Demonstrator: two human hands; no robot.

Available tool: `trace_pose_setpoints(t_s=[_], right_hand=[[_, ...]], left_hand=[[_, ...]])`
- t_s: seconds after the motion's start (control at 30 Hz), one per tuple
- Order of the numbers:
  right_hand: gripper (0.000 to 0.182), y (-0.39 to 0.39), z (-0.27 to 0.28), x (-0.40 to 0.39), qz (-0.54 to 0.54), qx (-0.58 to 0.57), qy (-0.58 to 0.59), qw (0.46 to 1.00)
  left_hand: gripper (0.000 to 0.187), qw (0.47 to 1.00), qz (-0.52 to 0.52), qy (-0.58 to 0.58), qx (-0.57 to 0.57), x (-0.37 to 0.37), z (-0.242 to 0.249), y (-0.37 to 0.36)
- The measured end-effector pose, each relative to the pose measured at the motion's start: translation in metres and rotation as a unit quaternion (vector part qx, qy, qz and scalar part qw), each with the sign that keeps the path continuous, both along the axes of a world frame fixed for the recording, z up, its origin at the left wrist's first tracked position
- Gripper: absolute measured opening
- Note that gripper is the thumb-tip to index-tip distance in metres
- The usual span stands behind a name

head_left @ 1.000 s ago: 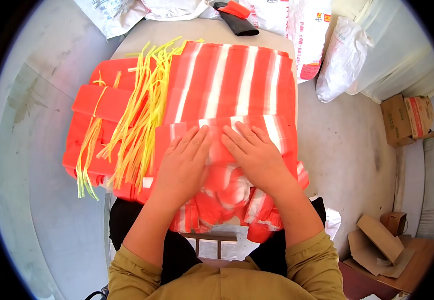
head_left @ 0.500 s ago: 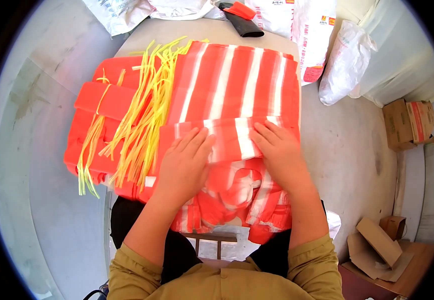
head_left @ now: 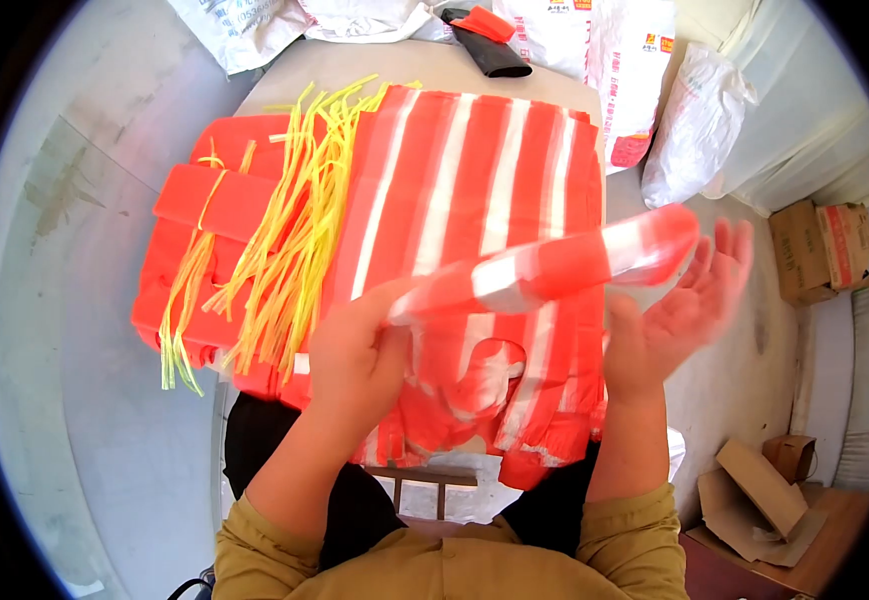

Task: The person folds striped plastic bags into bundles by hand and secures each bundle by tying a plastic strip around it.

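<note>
In the head view, my left hand (head_left: 360, 345) is closed around the left end of a folded red-and-white striped plastic bag (head_left: 555, 272). The folded strip slants up to the right above a stack of flat striped plastic bags (head_left: 455, 175), whose crumpled handle ends hang over the near table edge. My right hand (head_left: 680, 310) is open beside the strip's right end, palm turned up and fingers spread, slightly blurred. Left of the stack, a bunch of yellow plastic strips (head_left: 300, 220) lies across red folded bundles (head_left: 240, 210), one of them tied with a yellow strip.
White printed sacks (head_left: 630, 80) stand beyond the table (head_left: 375, 62). A black-and-red roll-shaped item (head_left: 490, 45) lies at the far edge. Cardboard boxes (head_left: 820, 250) sit on the right, with an opened carton (head_left: 760, 495) lower down.
Both hands were flat on the striped fold. Now my left hand has lifted the folded strip off the stack, while my right hand has swung out right and turned palm up.
</note>
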State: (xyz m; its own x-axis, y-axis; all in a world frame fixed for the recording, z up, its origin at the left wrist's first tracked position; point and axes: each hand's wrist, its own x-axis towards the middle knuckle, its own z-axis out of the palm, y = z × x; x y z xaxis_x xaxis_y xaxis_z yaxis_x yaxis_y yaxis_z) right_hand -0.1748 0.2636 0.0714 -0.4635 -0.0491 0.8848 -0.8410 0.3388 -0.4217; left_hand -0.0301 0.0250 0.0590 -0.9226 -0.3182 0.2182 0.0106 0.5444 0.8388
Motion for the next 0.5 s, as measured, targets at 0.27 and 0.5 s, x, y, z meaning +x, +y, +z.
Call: trace_pose_setpoints(t_s=[0.27, 0.5], right_hand=[[0.082, 0.003, -0.067, 0.007, 0.214, -0.201, -0.578, 0.762], [0.076, -0.020, -0.044, 0.017, 0.255, -0.037, -0.628, 0.734]], left_hand=[[0.051, 0.802, -0.089, -0.164, 0.567, 0.002, -0.016, 0.014], [0.087, 0.838, -0.075, -0.148, 0.520, -0.005, -0.032, 0.018]])
